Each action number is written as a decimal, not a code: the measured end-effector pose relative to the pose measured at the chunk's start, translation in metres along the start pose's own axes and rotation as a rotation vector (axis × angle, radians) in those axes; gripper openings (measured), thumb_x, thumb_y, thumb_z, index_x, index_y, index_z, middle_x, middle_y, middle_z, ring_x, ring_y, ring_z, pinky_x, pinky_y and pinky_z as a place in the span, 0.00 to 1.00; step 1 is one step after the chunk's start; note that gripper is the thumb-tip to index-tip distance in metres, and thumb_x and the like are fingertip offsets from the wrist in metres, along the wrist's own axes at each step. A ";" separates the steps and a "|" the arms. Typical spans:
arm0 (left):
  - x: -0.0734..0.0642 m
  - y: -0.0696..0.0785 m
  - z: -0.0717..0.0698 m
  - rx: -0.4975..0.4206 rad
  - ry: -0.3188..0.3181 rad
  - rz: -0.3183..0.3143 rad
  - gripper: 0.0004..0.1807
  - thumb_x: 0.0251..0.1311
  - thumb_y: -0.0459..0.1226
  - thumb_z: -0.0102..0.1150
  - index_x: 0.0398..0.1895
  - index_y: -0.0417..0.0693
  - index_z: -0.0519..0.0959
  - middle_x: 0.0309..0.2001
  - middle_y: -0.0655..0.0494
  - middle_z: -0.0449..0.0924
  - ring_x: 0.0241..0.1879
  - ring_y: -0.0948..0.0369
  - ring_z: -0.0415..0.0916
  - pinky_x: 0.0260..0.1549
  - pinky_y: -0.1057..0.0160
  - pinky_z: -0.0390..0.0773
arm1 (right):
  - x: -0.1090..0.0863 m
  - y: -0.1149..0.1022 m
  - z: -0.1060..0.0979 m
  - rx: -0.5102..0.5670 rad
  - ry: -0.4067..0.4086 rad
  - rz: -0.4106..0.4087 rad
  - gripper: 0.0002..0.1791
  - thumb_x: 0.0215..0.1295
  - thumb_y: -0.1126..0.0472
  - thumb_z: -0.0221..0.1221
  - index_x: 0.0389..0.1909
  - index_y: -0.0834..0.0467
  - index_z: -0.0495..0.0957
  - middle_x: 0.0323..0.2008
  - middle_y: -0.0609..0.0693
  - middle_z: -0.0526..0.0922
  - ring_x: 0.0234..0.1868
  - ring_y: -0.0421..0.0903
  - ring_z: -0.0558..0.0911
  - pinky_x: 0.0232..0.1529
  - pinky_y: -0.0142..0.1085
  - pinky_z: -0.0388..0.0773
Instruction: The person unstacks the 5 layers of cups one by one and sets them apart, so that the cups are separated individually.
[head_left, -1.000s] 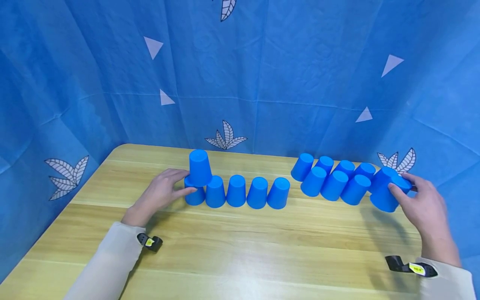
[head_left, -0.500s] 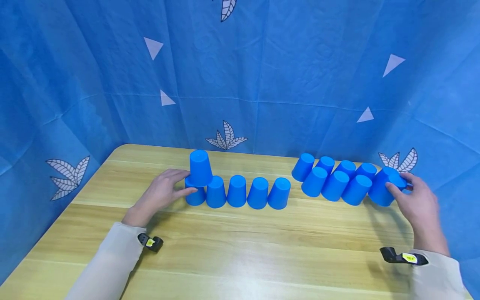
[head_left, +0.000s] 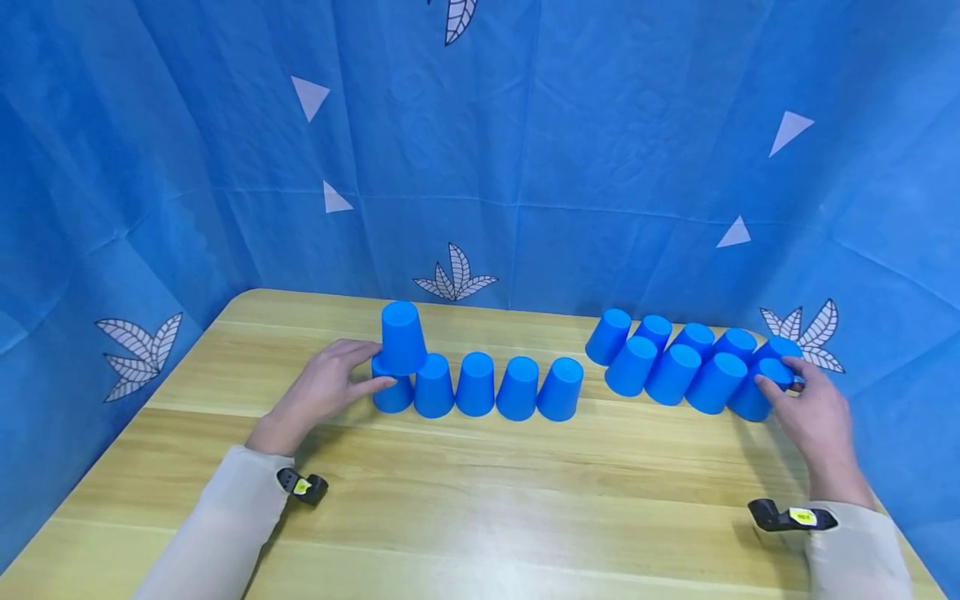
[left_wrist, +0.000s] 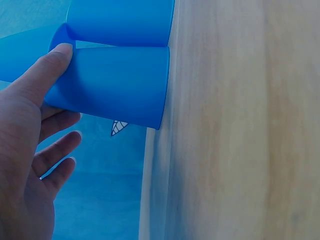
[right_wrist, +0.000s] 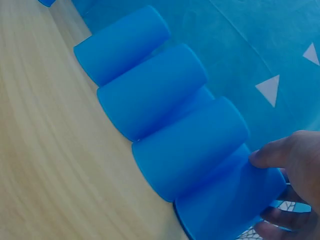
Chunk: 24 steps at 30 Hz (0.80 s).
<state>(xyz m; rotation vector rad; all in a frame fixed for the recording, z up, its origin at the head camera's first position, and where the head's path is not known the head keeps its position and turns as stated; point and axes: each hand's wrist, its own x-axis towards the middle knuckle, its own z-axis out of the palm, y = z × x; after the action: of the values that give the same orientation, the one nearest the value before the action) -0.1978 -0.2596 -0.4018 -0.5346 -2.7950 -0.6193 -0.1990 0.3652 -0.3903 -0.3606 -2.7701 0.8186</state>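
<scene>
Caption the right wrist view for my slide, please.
Right hand holding the end cup in a row of upside-down blue cups on a wood-grain table.

A pale wood-grain table (head_left: 450, 475) carries upside-down blue cups (head_left: 475, 385): one row of five (head_left: 517, 390) at left, two adjoining rows (head_left: 672, 377) at right.

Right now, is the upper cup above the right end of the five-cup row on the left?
No, the upper cup stands above the left end of that row.

Blue curtain (head_left: 600, 125) behind a wooden worktop (head_left: 525, 492)
We see the curtain hang in folds past the worktop's far edge, printed with pale triangles (head_left: 310, 97) and clusters of white leaves (head_left: 459, 268) outlined in black.
</scene>
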 end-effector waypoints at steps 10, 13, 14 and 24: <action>0.000 0.000 -0.001 -0.001 -0.002 -0.002 0.39 0.58 0.61 0.60 0.63 0.42 0.75 0.59 0.44 0.77 0.62 0.45 0.70 0.59 0.40 0.70 | -0.001 0.002 0.002 0.056 -0.016 0.015 0.41 0.73 0.47 0.51 0.72 0.71 0.49 0.66 0.78 0.56 0.61 0.78 0.62 0.52 0.71 0.67; 0.000 0.000 0.000 -0.001 0.000 -0.001 0.38 0.59 0.61 0.60 0.63 0.42 0.75 0.59 0.44 0.77 0.62 0.45 0.70 0.59 0.40 0.70 | -0.001 0.001 0.001 0.052 -0.019 0.016 0.41 0.74 0.47 0.51 0.72 0.71 0.49 0.66 0.78 0.57 0.61 0.78 0.63 0.52 0.70 0.67; 0.000 -0.001 0.000 -0.001 0.002 0.000 0.38 0.59 0.61 0.60 0.63 0.42 0.76 0.59 0.44 0.77 0.61 0.45 0.70 0.59 0.40 0.70 | -0.001 0.001 0.000 0.050 -0.021 0.018 0.41 0.74 0.47 0.51 0.72 0.71 0.49 0.66 0.78 0.57 0.61 0.78 0.63 0.51 0.70 0.67; 0.000 0.000 0.000 -0.007 0.011 0.008 0.38 0.58 0.61 0.61 0.62 0.42 0.76 0.59 0.44 0.77 0.61 0.45 0.71 0.58 0.41 0.71 | -0.007 -0.012 -0.012 0.024 -0.015 0.008 0.42 0.73 0.45 0.49 0.73 0.70 0.48 0.68 0.77 0.55 0.63 0.76 0.62 0.53 0.71 0.65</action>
<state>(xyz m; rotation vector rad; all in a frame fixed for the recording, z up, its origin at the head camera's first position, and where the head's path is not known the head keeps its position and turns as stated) -0.1978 -0.2594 -0.4017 -0.5417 -2.7797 -0.6289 -0.1906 0.3596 -0.3749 -0.3628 -2.7719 0.8594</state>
